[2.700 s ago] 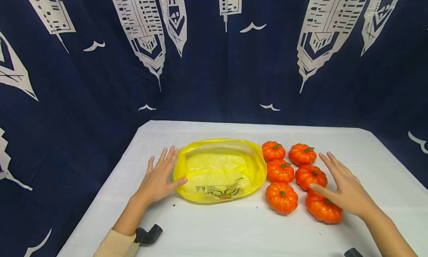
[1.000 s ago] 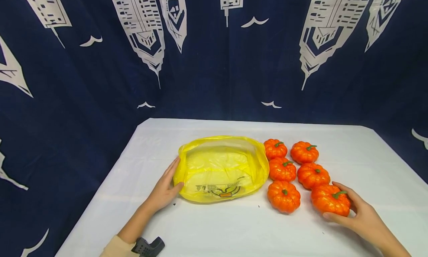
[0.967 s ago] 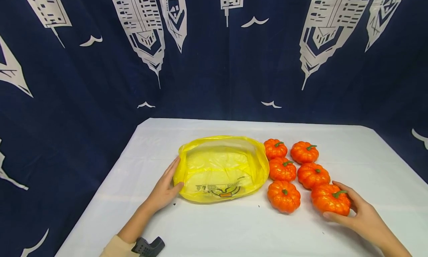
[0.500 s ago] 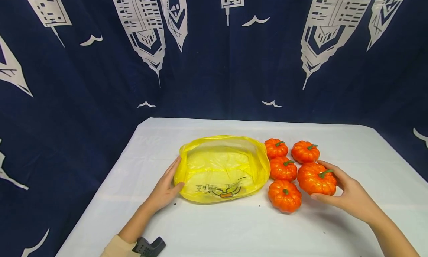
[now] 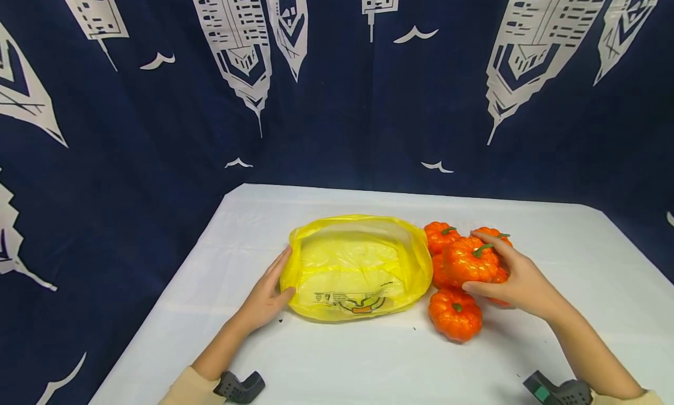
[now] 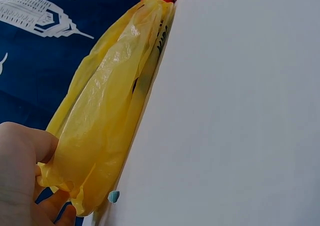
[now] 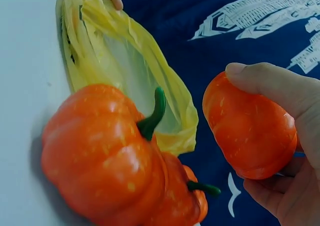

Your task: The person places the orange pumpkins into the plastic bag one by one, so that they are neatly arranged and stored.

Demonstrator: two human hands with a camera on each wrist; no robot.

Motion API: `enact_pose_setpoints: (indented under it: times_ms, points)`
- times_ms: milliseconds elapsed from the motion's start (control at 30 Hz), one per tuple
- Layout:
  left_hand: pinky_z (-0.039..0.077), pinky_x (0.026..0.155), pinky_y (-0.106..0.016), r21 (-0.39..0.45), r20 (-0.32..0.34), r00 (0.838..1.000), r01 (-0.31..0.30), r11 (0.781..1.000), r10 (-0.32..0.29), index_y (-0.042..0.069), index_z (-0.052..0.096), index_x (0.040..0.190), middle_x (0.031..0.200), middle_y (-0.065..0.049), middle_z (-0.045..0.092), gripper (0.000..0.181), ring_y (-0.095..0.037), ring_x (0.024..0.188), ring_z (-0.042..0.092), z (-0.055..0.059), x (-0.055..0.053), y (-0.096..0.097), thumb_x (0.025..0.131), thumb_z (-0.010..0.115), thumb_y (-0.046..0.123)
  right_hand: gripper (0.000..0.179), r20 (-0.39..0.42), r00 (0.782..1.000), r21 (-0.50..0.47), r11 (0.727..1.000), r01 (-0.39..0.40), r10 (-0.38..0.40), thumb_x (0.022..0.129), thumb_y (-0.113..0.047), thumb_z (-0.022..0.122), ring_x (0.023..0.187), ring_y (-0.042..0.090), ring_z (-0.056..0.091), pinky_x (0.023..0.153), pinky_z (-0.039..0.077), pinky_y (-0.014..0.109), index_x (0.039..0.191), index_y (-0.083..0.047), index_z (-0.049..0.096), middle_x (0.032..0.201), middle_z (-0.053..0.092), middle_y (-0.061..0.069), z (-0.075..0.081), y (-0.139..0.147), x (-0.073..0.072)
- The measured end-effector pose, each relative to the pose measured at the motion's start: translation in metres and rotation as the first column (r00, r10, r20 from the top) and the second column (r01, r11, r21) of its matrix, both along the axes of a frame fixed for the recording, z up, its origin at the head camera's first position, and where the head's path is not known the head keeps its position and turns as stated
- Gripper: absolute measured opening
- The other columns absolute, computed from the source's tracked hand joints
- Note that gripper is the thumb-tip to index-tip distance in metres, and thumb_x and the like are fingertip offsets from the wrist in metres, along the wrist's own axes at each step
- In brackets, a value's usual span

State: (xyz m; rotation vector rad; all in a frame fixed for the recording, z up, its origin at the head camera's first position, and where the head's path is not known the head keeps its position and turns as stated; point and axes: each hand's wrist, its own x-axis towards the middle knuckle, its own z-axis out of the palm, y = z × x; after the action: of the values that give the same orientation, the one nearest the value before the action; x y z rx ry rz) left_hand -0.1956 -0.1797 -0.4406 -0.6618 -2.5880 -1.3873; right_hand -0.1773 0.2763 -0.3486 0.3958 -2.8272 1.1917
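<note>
Obscuring pumpkins (image 5: pixel 439 273) (perhaps four, partly), the right hand (image 5: pixel 518 280) grips another pumpkin (image 5: pixel 466 261).

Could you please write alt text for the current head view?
A person's right hand holds up an orange pumpkin, partly hiding some of five others on a white table, while the left hand grips an open yellow bag. Behind is dark blue cloth printed with white buildings.

yellow printed bag (image 5: pixel 358 264), green-stemmed orange pumpkins (image 5: pixel 454 320)

Raised orange pumpkin (image 5: pixel 468 261); open yellow bag (image 5: pixel 350 264).
</note>
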Motion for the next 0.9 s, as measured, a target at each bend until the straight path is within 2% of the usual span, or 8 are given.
enact_pose_setpoints:
  times_ms: [167,467,667,900]
  points:
    - [0.015,0.115,-0.055,-0.001,-0.006,1.000,0.002,1.000,-0.002,0.007,0.018,0.156,0.161,-0.013,0.016,0.079,-0.032,0.147,0.014,0.001,-0.001,0.002,0.089,0.058,-0.003,0.092,-0.032,0.998,-0.007,0.999,-0.046,0.046,0.078,-0.025,0.083,0.115,0.043,0.050,0.089,0.048,0.063,0.152,-0.011,0.031,0.138,0.045,0.025,0.000,-0.011,-0.009]
    - [0.015,0.116,-0.055,0.005,-0.008,1.000,0.002,1.000,-0.002,0.007,0.019,0.156,0.161,-0.012,0.016,0.079,-0.031,0.147,0.015,0.002,-0.001,0.001,0.088,0.059,-0.003,0.093,0.010,0.997,-0.058,0.996,-0.071,0.072,0.077,-0.034,0.083,0.119,0.037,0.050,0.094,0.046,0.060,0.152,-0.015,0.032,0.139,0.048,0.018,0.000,-0.036,-0.020]
    - [0.014,0.116,-0.054,0.010,0.002,1.000,-0.002,1.000,0.002,0.007,0.019,0.156,0.161,-0.012,0.016,0.078,-0.031,0.147,0.014,0.001,0.000,0.001,0.089,0.059,-0.003,0.092,0.047,0.993,-0.113,0.988,-0.104,0.110,0.077,-0.032,0.083,0.121,0.037,0.050,0.095,0.046,0.059,0.152,-0.022,0.032,0.143,0.045,0.016,0.004,-0.056,-0.025]
    - [0.015,0.116,-0.054,0.002,-0.003,1.000,-0.002,1.000,0.002,0.007,0.018,0.156,0.161,-0.012,0.016,0.080,-0.031,0.146,0.015,0.000,0.001,0.001,0.088,0.059,-0.003,0.090,-0.022,0.989,-0.052,0.988,-0.147,0.146,0.075,-0.036,0.084,0.119,0.036,0.053,0.096,0.046,0.058,0.150,-0.018,0.036,0.139,0.050,0.017,0.003,-0.078,-0.034]
